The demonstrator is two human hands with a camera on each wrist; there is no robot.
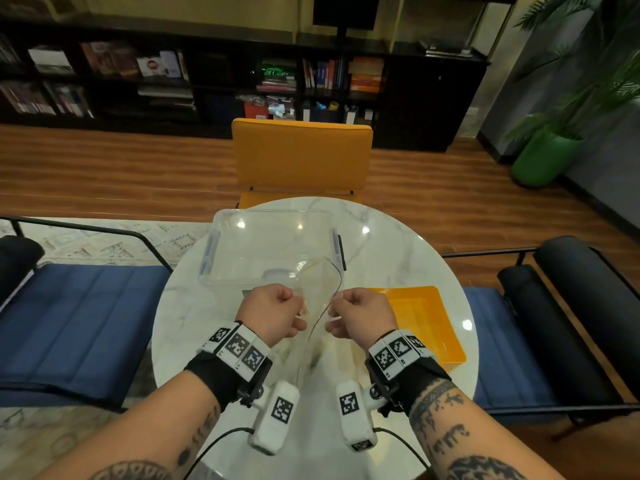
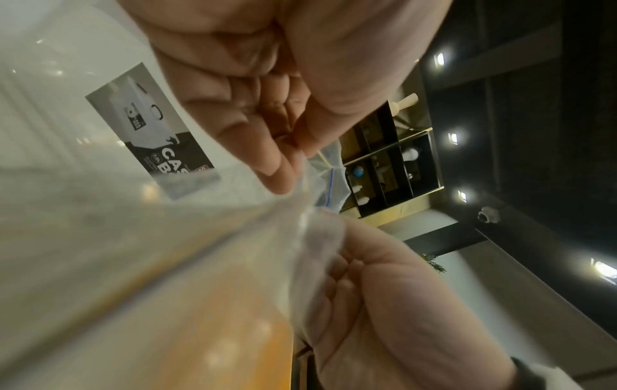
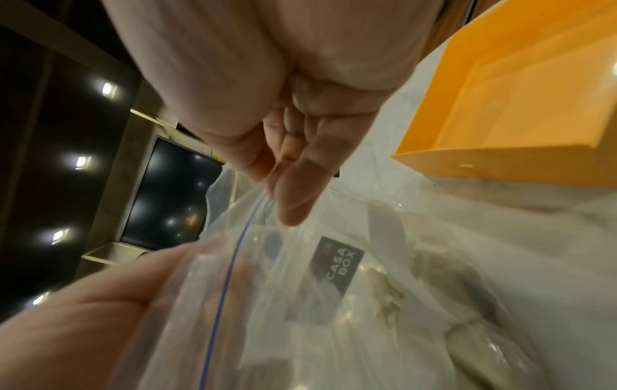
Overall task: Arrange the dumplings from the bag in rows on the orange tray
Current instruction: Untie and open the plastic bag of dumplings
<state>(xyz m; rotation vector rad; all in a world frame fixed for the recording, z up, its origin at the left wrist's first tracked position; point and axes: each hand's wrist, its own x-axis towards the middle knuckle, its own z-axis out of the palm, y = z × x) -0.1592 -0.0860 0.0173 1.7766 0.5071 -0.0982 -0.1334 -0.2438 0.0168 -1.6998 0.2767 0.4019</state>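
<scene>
Dumplings point(image 3: 460, 303) sag pale and blurred in the clear zip bag point(image 1: 313, 327) I hold over the table point(image 1: 194, 306); my left hand point(image 1: 273, 311) and right hand point(image 1: 360, 313) each pinch a lip, parting the mouth. They look soft, easily crushed, so I'd lift each by its belly. Beyond, right, the orange tray point(image 1: 446, 344); farther, a clear bin point(image 1: 225, 244)

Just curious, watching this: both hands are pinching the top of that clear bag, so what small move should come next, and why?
Probably pull the two hands apart to open the bag wider. The left hand and right hand each pinch one side of its top, the tray beside them looks empty, and the dumplings still show blurrily inside the bag.
</scene>
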